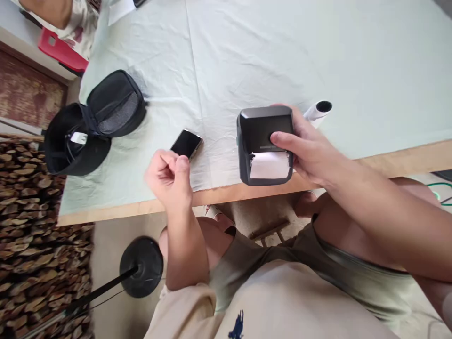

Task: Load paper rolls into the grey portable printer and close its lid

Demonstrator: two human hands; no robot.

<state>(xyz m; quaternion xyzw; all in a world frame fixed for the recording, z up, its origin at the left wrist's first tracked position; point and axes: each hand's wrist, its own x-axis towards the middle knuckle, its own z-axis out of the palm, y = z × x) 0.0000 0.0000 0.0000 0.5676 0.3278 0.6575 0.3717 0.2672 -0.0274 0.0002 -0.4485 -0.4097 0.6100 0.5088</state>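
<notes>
My right hand (307,150) grips a small dark grey printer (264,141) that sits near the table's front edge; white paper shows in its slot. My index finger lies across its top. My left hand (169,176) hovers over the table edge with fingers curled in and nothing visible in them. Just beyond it a black phone (187,143) lies face up on the pale cloth. A white paper roll (318,112) lies behind the printer, partly hidden by my right hand.
An open black zip case (95,122) lies at the table's left end. A pale cloth (282,56) covers the wooden table. A round black stand base (141,266) is on the floor. Another person's arm (49,9) and a red stool (61,51) are at top left.
</notes>
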